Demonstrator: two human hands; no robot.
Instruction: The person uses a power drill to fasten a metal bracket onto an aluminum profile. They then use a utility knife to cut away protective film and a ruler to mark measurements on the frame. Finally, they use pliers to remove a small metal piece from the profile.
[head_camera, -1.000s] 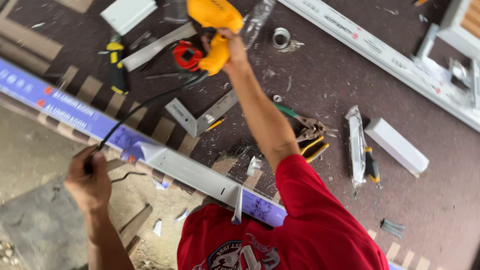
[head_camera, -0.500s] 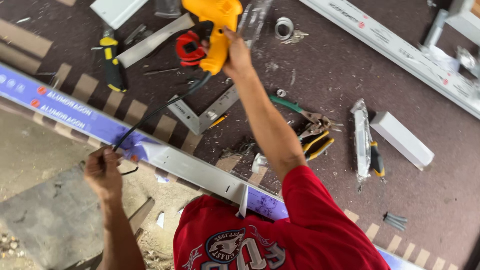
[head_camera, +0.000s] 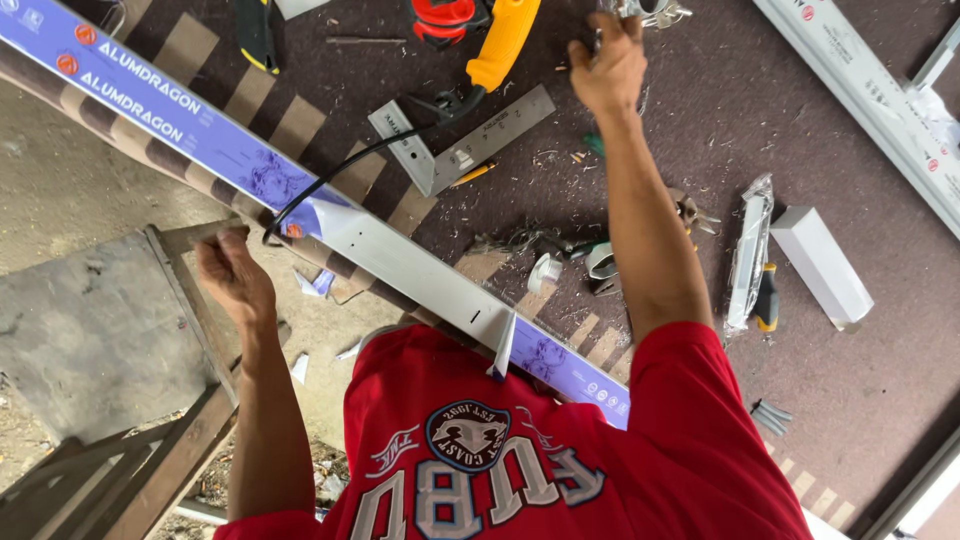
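My right hand (head_camera: 610, 70) is stretched out over the brown worktable (head_camera: 860, 400), fingers curled, just below a shiny metal ring (head_camera: 648, 10) at the top edge. Whether it grips anything I cannot tell. The yellow power drill (head_camera: 500, 45) lies free on the table to its left. Its black cord (head_camera: 350, 165) runs down to my left hand (head_camera: 232, 278), whose curled fingers close on the cord's loop. A long aluminium profile (head_camera: 400, 265) with blue film crosses diagonally between my hands.
A steel square (head_camera: 470, 145), pliers and metal shavings (head_camera: 550, 245), a white block (head_camera: 822, 265), a wrapped bar with a screwdriver (head_camera: 752, 270) and another long white profile (head_camera: 860, 90) lie on the table. A wooden stool (head_camera: 110, 330) stands below left on concrete.
My right hand has let go of the yellow drill and moved right toward the metal ring. My left hand with the cord has shifted right and down. The view has moved closer.
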